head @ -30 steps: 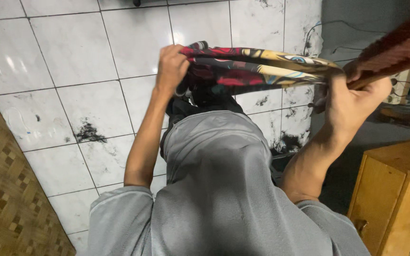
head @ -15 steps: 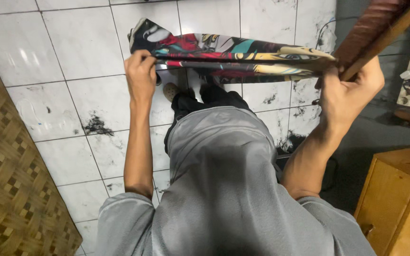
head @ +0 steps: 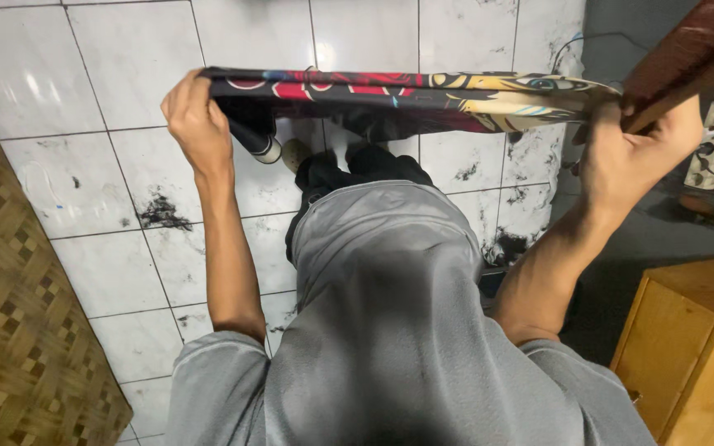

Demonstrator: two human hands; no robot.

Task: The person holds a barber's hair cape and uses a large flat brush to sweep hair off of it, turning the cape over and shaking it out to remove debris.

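— Head view: what is held by the hands?
— A printed cloth point(head: 390, 92) is held stretched flat between the left hand point(head: 196, 116) and the right hand point(head: 634, 161), each closed on one end.
— Below the hands?
— White floor tiles point(head: 84, 198); a wooden cabinet point(head: 692, 347) is noted under the right hand.

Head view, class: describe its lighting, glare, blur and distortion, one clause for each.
Head view: light falls brightest on the white floor tiles, with soft glare at upper left; the right side by the wooden cabinet lies in shadow; the wide lens bends the tile lines; the patterned cloth, stretched between left hand and right hand, is fairly sharp.
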